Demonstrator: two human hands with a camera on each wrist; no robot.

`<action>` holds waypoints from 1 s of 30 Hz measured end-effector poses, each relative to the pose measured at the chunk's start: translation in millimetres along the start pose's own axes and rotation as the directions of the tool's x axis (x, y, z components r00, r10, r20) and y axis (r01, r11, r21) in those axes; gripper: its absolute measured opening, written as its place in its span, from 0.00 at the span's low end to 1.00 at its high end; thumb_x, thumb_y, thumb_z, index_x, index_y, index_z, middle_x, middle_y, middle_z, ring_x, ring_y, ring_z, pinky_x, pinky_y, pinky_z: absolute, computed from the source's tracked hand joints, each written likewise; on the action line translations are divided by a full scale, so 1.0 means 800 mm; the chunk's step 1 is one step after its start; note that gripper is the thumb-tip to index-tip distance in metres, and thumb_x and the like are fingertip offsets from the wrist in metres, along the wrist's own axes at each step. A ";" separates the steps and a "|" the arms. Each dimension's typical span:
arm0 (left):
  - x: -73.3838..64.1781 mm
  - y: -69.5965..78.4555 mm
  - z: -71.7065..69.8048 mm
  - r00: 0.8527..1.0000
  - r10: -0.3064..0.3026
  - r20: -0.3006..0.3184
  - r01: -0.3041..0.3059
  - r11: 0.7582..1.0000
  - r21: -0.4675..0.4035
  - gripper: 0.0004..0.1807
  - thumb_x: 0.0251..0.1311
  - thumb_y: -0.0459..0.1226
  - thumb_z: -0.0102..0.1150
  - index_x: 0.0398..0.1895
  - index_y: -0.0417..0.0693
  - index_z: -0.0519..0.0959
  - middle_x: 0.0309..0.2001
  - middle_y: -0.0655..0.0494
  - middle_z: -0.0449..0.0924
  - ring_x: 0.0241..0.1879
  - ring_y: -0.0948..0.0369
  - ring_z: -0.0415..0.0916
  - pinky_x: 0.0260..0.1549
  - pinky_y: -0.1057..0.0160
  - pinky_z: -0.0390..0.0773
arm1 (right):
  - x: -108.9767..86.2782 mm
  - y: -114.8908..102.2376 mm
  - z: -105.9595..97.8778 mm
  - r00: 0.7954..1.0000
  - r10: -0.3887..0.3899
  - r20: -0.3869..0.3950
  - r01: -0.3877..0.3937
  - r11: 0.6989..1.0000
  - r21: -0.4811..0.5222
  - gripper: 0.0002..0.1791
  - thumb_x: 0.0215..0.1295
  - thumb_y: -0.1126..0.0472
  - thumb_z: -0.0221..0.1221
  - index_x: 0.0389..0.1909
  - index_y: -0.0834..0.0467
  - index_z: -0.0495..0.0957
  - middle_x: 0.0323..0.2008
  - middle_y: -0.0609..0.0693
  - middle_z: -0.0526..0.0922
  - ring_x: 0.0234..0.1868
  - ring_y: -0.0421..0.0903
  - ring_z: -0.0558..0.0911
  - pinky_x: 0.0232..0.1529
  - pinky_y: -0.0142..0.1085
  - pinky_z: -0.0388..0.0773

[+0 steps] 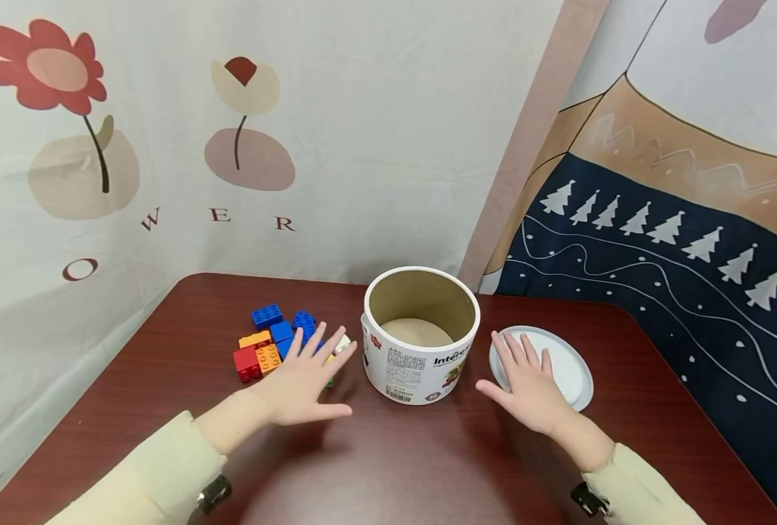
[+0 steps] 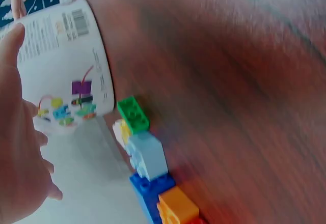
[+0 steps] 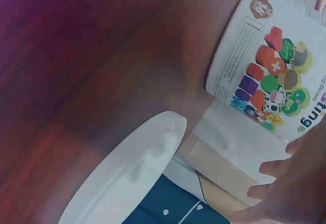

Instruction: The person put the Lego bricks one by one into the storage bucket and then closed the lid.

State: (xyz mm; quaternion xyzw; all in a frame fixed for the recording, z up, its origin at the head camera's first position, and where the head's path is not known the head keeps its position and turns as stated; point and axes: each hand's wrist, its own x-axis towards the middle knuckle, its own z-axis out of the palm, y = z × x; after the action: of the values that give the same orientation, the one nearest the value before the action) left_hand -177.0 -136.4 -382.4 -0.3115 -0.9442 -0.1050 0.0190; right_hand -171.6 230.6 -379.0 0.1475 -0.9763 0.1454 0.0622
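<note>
My left hand (image 1: 299,383) is spread flat above the table, fingers straight, overlapping a cluster of toy building bricks in the head view. Those bricks are blue (image 1: 267,316), orange (image 1: 268,358), red (image 1: 246,364), with a green one (image 2: 133,114) and a light blue one (image 2: 147,155) in the left wrist view. Between the hands stands a round white tub (image 1: 421,372), upright, its top uncovered and its inside bare. The right hand (image 1: 529,386), fingers also spread, hovers by a round white lid (image 1: 568,372) lying flat right of the tub. Neither hand holds anything.
The dark red-brown table (image 1: 388,467) has rounded far corners. Behind it hangs a pale cloth (image 1: 375,146) with printed flowers and letters. A navy cloth (image 1: 677,306) with white trees hangs along the right side.
</note>
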 end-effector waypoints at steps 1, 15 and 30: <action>0.000 -0.003 -0.003 1.000 -0.015 -0.003 0.014 1.000 -0.009 0.49 0.51 0.63 0.56 0.72 0.51 0.53 0.74 0.44 0.46 0.72 0.38 0.36 0.64 0.31 0.35 | 0.002 0.000 -0.003 1.000 0.011 -0.001 -0.011 0.999 0.031 0.44 0.62 0.40 0.54 0.71 0.61 0.52 0.70 0.65 0.55 0.70 0.68 0.50 0.62 0.70 0.40; -0.020 -0.071 -0.031 0.984 -0.156 -0.080 0.153 0.987 -0.044 0.56 0.44 0.61 0.63 0.73 0.48 0.51 0.73 0.41 0.47 0.71 0.36 0.39 0.61 0.28 0.38 | 0.050 -0.014 -0.039 0.978 0.183 0.102 -0.208 0.780 0.590 0.39 0.72 0.48 0.42 0.73 0.62 0.38 0.71 0.67 0.48 0.71 0.64 0.50 0.67 0.59 0.52; -0.052 -0.136 -0.023 0.918 -0.388 -0.084 0.358 0.900 -0.250 0.53 0.48 0.58 0.62 0.71 0.40 0.52 0.68 0.34 0.55 0.65 0.36 0.50 0.57 0.28 0.51 | 0.084 -0.028 -0.027 0.929 0.316 0.195 -0.331 0.466 0.821 0.37 0.72 0.51 0.46 0.74 0.57 0.39 0.70 0.66 0.52 0.69 0.60 0.60 0.64 0.55 0.62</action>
State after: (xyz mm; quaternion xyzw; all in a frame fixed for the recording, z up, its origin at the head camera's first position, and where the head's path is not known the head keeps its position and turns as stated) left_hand -208.6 -250.0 -389.3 -0.1171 -0.9645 -0.2355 0.0247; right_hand -227.0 198.5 -341.2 -0.0270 -0.7942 0.6047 -0.0530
